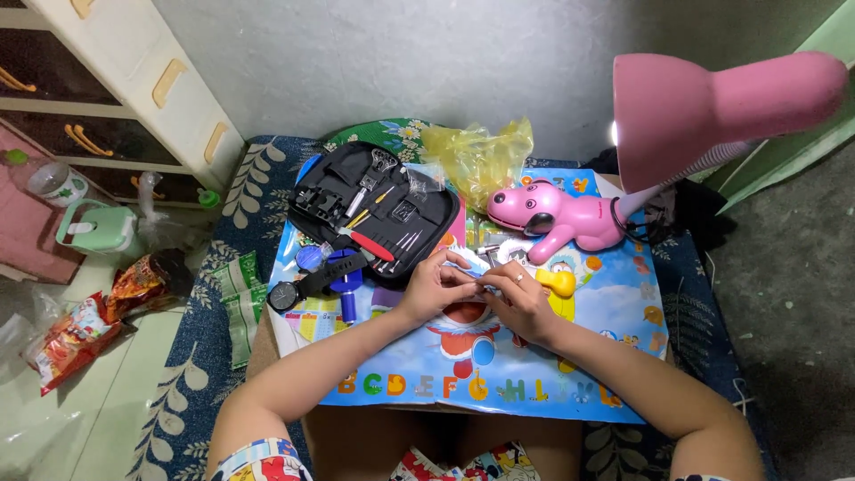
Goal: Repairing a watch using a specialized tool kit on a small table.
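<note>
My left hand [438, 283] and my right hand [517, 298] meet over a small low table covered with a colourful cartoon mat [499, 374]. Both pinch a small thin object between the fingertips; it is too small to identify. A ring shows on my right hand. Just left of my left hand lie a black wristwatch [307, 287] and a blue tool [347, 289]. An open black tool case [374, 209] with several small tools and a red-handled one lies beyond my left hand.
A pink dog-shaped lamp base [552, 218] stands behind my right hand, its pink shade [704, 111] overhead at right. A crumpled yellow plastic bag [476, 156] sits at the back. Snack packets [80, 325], a green jug [98, 227] and drawers [134, 80] are on the left.
</note>
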